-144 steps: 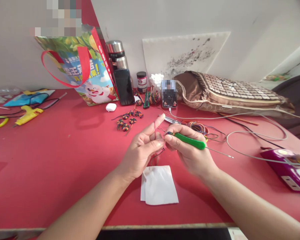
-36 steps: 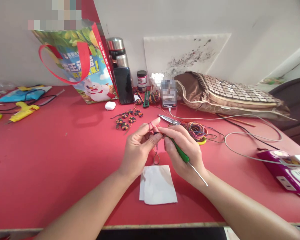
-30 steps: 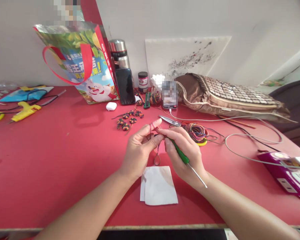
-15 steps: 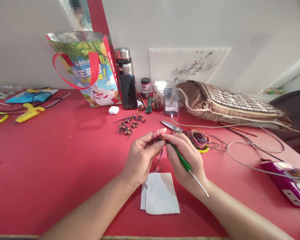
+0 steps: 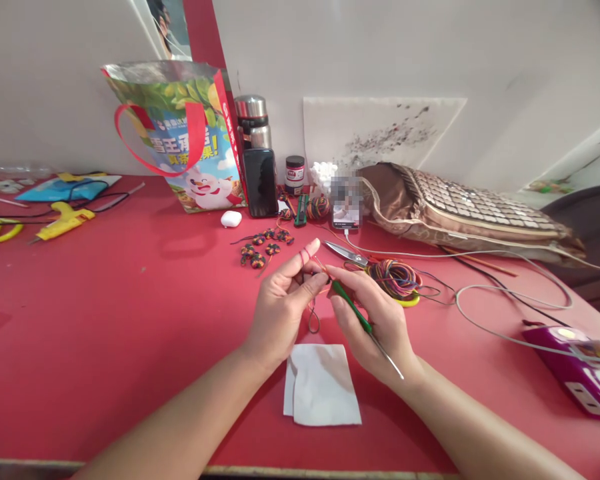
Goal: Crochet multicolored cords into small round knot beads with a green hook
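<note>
My left hand (image 5: 277, 313) pinches a small piece of dark multicoloured crochet work between thumb and fingers, mostly hidden by them. Reddish yarn (image 5: 306, 255) wraps the raised left index finger and runs across to the hook's front end. A loose loop of dark cord (image 5: 313, 323) hangs under the pinch. In my right hand (image 5: 383, 313) is a crochet hook (image 5: 351, 306) with a green handle, its thin metal back end pointing down toward the wrist. The hook's working tip meets the yarn at the left fingertips, too small to make out. Below lies a folded white paper (image 5: 326, 385).
Crocheted flowers (image 5: 258, 260), scissors (image 5: 347, 253) and a multicoloured yarn bundle (image 5: 395, 278) lie just beyond my hands. Behind stand a shopping bag (image 5: 180, 140), phone (image 5: 261, 183) and flask (image 5: 254, 123). A yellow glue gun (image 5: 65, 222) is left, a purple power strip (image 5: 570, 367) right.
My left index finger has lifted, drawing the yarn into a visible stretch toward the hook. The hook and right hand have shifted slightly left and up. The view has shifted a little.
</note>
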The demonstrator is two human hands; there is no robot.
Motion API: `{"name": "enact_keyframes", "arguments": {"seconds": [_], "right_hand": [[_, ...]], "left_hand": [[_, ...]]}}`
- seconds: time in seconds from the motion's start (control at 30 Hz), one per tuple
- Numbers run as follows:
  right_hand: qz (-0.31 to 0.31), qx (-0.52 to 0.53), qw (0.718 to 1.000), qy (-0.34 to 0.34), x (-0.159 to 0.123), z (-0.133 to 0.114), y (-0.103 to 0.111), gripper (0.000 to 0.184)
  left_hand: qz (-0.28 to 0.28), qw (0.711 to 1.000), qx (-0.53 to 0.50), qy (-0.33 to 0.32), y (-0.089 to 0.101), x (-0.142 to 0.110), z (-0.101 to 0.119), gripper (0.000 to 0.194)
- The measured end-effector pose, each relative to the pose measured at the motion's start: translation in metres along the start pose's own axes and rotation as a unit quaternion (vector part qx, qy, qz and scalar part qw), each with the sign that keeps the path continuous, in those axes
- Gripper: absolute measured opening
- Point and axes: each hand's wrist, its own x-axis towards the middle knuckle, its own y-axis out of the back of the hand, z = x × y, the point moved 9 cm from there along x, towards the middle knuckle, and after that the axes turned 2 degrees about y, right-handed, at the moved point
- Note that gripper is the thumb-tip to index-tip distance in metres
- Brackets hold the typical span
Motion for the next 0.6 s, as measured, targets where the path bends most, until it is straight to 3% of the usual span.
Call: {"name": "enact_keyframes", "arguments": {"seconds": [0.33,0.6], "right_hand": [[0.035,-0.014,0.997,-0.068,-0.008,0.009,0.002,0.028],[0.060,0.150,0.981,-0.110,-0.008,0.021,0.005,0.030]], "left_hand": [[0.023,0.999,-0.024,0.033,0.000,-0.005,-0.001,0.050],[0.025,0.999,-0.032,0.018,0.002,-0.003,0.004,0.041]]}}
